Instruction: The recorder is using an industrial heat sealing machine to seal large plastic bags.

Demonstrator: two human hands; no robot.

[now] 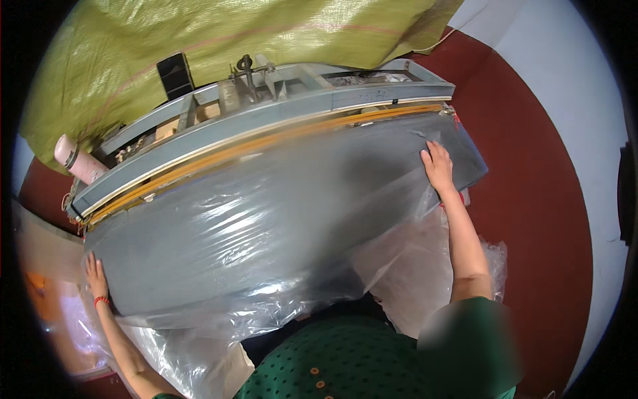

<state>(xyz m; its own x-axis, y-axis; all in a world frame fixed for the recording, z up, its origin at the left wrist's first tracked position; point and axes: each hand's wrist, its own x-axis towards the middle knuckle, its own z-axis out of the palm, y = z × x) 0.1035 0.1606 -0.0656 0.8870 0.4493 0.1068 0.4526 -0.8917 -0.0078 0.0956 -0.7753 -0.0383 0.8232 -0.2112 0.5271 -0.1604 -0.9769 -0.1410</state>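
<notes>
A long grey work surface [153,259] spreads before me, covered by a clear plastic sheet [239,229] that shines in the middle. The sheet hangs in folds over the near edge toward my lap. At the surface's left end my left hand [96,276], with a red string bracelet at the wrist, rests open with fingers pointing away from me. My right hand [438,166] lies flat near the far right corner, fingers stretched out on the plastic. Neither hand grips anything that I can see.
Behind the surface runs a blue-grey frame [286,106] with compartments and an orange-brown strip [266,141] along it. A pink bottle [80,159] leans at its left end. A dark phone-like slab [175,76] stands against a yellow-green woven sheet [266,30]. Red floor [531,199] lies right.
</notes>
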